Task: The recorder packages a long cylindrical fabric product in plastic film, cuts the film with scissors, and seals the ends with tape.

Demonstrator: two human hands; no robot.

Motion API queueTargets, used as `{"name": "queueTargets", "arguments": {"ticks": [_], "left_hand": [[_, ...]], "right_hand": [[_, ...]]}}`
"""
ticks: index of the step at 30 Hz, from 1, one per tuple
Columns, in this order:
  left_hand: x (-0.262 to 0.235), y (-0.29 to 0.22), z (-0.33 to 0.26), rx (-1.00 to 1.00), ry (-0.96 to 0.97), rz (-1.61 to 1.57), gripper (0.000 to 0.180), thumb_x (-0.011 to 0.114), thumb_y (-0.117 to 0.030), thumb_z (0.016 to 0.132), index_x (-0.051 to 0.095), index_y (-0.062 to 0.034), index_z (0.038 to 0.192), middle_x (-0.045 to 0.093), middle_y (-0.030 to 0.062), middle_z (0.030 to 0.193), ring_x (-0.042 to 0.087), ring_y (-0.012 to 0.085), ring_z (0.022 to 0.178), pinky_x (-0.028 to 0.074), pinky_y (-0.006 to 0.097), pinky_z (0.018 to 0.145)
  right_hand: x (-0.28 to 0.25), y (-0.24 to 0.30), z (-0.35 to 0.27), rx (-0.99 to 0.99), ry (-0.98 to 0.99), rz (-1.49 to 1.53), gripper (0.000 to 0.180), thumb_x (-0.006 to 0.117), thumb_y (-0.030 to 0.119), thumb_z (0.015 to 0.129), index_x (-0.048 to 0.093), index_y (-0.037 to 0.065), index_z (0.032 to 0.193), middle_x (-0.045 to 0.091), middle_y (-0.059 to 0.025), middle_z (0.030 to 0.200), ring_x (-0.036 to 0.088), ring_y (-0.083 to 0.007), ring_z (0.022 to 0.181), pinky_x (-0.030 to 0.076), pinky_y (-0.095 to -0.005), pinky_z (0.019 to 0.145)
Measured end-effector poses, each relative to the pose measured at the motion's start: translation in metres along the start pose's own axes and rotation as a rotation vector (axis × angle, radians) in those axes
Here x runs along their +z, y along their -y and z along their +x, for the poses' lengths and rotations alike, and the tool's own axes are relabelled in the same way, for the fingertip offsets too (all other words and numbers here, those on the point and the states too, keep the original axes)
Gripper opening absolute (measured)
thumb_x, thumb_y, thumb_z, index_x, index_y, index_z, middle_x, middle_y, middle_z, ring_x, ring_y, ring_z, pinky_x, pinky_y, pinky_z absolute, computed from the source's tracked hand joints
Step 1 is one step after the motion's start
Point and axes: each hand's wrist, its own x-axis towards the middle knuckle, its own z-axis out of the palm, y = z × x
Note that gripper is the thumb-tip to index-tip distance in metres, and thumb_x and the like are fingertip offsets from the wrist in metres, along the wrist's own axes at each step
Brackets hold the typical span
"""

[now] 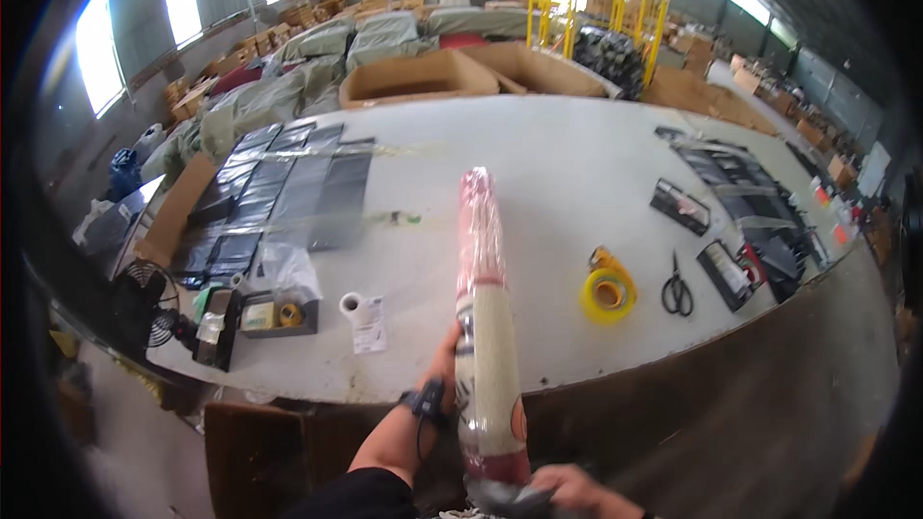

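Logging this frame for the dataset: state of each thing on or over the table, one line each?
Wrapped roll: held over the table edge, pointing away from the person, in clear film.
Left hand: gripping the roll mid-length.
Right hand: at the roll's near end.
Yellow tape dispenser: lying on the table.
Scissors: lying flat; open or closed too small to tell.
Black bags: laid flat in rows.
Cardboard box: open.

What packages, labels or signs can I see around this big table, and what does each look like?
Long rolled bundle in clear plastic: held in both hands, cream and red.
White label roll with a loose strip: table's near left edge.
Flat black mailer bags: in rows, table's left.
More black bags: table's right.
Open brown cardboard boxes: behind the table.
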Motion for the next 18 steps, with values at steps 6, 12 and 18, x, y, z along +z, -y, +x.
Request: {"name": "queueTargets", "arguments": {"ticks": [6, 12, 18], "left_hand": [[0.034, 0.071, -0.031, 0.081, 0.232, 0.279, 0.059, 0.07, -0.019, 0.074, 0.048, 0.0009, 0.124, 0.061, 0.014, 0.111, 0.061, 0.0265, 0.098, 0.049, 0.04, 0.089], [0.145, 0.141, -0.085, 0.052, 0.553, 0.683, 0.091, 0.082, -0.015, 0.058, 0.033, -0.0027, 0.135, 0.048, 0.0085, 0.127, 0.046, 0.0189, 0.116, 0.036, 0.034, 0.1], [0.213, 0.181, -0.135, 0.145, 1.066, 0.989, 0.078, 0.077, -0.011, 0.06, 0.039, -0.0035, 0.127, 0.045, 0.0039, 0.119, 0.04, 0.0131, 0.117, 0.031, 0.03, 0.102]], "right_hand": [[-0.032, -0.054, -0.051, -0.244, -0.316, 0.15, 0.01, 0.045, 0.005, 0.067, 0.037, 0.01, 0.07, 0.035, 0.0054, 0.066, 0.033, -0.009, 0.062, 0.027, -0.0228, 0.055], [-0.089, -0.125, -0.061, -0.174, -0.738, -0.004, 0.025, 0.065, 0.012, 0.077, 0.052, 0.003, 0.097, 0.058, -0.0047, 0.101, 0.056, -0.0097, 0.082, 0.046, -0.0279, 0.073], [-0.044, -0.054, -0.009, -0.27, -0.435, -0.304, 0.021, 0.066, 0.013, 0.076, 0.058, 0.002, 0.092, 0.061, -0.0057, 0.093, 0.057, -0.0119, 0.08, 0.046, -0.0294, 0.07]]}}
